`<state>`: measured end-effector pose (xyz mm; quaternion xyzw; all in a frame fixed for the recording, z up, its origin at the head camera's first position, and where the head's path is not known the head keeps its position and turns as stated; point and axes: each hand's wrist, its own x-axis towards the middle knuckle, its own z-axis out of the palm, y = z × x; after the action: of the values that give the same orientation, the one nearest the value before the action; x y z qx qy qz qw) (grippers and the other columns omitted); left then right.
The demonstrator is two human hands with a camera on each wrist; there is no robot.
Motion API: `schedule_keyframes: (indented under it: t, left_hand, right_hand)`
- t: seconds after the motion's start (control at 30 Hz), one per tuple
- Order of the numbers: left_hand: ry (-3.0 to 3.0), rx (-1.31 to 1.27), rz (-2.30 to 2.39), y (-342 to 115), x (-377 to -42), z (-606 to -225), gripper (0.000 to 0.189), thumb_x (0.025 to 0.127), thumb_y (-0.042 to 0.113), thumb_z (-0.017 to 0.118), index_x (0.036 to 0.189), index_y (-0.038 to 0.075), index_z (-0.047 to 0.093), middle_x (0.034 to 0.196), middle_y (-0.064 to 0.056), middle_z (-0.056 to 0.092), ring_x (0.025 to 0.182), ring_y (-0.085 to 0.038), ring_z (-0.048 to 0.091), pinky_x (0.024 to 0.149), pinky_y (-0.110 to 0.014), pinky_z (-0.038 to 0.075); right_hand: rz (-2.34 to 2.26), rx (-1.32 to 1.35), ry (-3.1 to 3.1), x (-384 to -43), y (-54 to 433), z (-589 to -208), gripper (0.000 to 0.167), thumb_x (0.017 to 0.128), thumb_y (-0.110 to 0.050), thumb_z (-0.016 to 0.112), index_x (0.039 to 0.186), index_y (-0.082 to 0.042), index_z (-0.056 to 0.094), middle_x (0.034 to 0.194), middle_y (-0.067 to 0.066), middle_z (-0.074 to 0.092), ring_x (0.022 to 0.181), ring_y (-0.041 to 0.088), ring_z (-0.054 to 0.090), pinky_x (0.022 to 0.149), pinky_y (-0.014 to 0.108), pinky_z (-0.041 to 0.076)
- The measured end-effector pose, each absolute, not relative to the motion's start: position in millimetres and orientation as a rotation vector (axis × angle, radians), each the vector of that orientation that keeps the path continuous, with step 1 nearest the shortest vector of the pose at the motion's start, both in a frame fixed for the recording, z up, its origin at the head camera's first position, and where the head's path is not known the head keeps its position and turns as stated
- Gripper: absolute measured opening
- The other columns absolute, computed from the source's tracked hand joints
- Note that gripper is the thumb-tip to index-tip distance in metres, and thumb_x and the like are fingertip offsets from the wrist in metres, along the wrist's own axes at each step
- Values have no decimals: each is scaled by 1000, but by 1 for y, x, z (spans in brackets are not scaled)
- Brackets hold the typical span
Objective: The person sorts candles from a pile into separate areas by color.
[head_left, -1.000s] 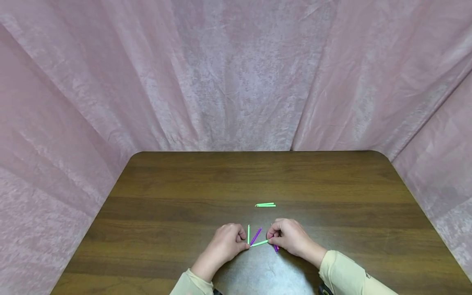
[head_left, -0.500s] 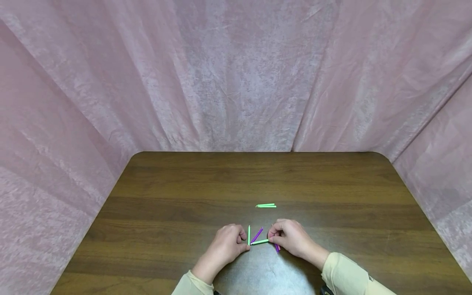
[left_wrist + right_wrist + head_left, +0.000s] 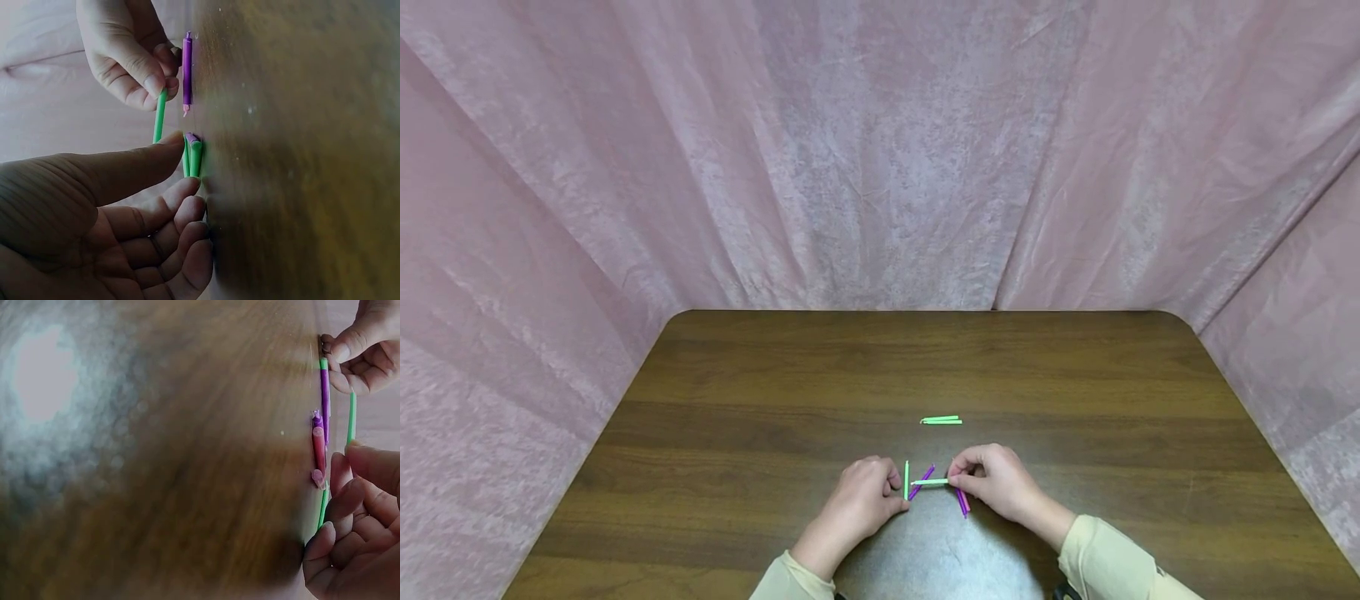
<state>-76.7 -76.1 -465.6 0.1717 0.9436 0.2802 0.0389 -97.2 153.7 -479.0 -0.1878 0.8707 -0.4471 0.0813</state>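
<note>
My right hand (image 3: 992,485) pinches one end of a thin green candle (image 3: 931,482) between thumb and forefinger. This candle lies crosswise over a slanted purple candle (image 3: 931,469) in the head view, and the left wrist view has it raised off the table. My left hand (image 3: 861,498) rests on the table, its thumb and curled forefinger at the near end of another green candle (image 3: 906,478) that points away from me. Under my right hand lie a purple candle (image 3: 961,503) and a pink candle (image 3: 966,502), side by side and partly hidden.
Farther back, two green candles (image 3: 942,420) lie together on the brown wooden table (image 3: 775,367). Pink curtains (image 3: 880,167) hang behind the table and on both sides.
My right hand has lifted the green candle and shifted it away from me, from the other candles' near ends to across the slanted purple one. My left hand has hardly moved.
</note>
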Motion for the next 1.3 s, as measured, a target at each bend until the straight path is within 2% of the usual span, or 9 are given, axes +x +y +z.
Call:
schedule_keyframes:
  t: [0.23,0.43,0.83,1.3]
  left_hand:
    - [2880,518,880,-76,-78,-466,28,67,20,87,75,11,62,69,5,54,65,-8,49,63,-27,41]
    - [2886,515,865,-75,-78,-466,29,67,22,87,74,11,61,69,6,54,66,-8,49,64,-28,42]
    - [2893,516,847,-74,-80,-466,31,66,24,88,73,12,59,68,6,52,65,-7,48,64,-28,41]
    - [2910,510,769,-71,-81,-464,32,65,27,88,73,12,61,70,6,56,67,-11,52,66,-31,44]
  right_hand:
    - [-1413,-492,2528,-99,155,-479,5,84,-6,73,80,-7,70,69,-4,63,52,1,51,49,21,44]
    - [-1448,-447,2509,-100,156,-479,5,85,-6,72,81,-6,70,67,2,64,50,6,52,47,20,42]
    - [-1367,-371,2659,-106,160,-479,4,83,-11,74,79,-12,72,71,-8,66,60,2,53,60,22,43]
    - [-1336,-344,2730,-115,160,-480,7,82,-8,74,77,-13,72,71,-9,65,63,3,54,63,23,45]
